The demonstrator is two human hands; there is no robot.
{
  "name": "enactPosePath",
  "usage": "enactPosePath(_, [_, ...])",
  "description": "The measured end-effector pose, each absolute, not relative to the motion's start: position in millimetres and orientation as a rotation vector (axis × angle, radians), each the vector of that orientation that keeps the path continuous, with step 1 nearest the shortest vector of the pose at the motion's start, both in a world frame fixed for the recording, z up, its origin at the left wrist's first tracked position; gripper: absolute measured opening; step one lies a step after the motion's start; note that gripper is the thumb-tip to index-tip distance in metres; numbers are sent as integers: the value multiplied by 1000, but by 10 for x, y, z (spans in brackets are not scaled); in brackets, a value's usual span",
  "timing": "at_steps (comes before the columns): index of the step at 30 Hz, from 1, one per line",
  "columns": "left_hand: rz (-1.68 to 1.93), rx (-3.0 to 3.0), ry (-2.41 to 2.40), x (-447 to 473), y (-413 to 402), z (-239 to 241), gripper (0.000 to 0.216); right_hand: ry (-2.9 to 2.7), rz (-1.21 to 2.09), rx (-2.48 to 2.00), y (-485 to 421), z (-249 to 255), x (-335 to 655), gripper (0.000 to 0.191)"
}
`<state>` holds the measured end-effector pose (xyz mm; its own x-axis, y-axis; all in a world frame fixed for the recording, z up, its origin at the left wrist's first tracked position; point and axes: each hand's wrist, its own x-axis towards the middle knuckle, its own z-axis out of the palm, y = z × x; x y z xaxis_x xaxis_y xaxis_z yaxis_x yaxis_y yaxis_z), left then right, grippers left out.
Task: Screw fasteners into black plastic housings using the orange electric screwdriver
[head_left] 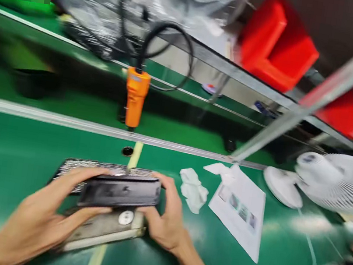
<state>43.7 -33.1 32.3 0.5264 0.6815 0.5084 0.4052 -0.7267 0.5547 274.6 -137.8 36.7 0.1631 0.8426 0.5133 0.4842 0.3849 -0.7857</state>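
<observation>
Black casing (120,192) held in both hands, low over grey fixture plate (105,228) on green bench (11,147). Left hand (39,218) clasps left end, thumb under, fingers on top. Right hand (165,219) grips right end. Frame blurred, so I can't read seating. My call: keep casing level, square it to plate edges, lower evenly, no forcing. Orange screwdriver (135,97) hangs behind, clear. White cloth (192,190), paper sheet (241,208) and fan (338,181) off right.
</observation>
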Motion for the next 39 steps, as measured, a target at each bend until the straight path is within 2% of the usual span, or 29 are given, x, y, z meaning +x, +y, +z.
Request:
enactPosePath(4, [961, 2281, 912, 309, -386, 272, 56, -1526, 519, -1391, -1441, 220, 2880, 62])
enactPosePath(10, [816, 2244, 829, 306, -480, 306, 56, -1707, 385, -1493, -1648, 24, 3011, 63])
enactPosePath(17, [578, 2267, 673, 205, -489, 433, 48, -1923, 313, -1412, -1738, 175, 3028, 61])
enactPosePath(28, [385, 2475, 667, 180, -470, 432, 47, -2114, 196, -1735, -1835, 279, 3033, 54])
enactPosePath(32, [330, 2501, 671, 160, -473, 394, 39, -2191, 115, -1713, -1824, 269, 3043, 54])
enactPosePath(36, [314, 2577, 689, 89, -479, 350, 62, -2272, 84, -1557, -1768, 261, 3080, 59])
enactPosePath(39, [331, 2604, 716, 59, -488, 328, 54, -2238, 62, -1529, -1734, 234, 3085, 66])
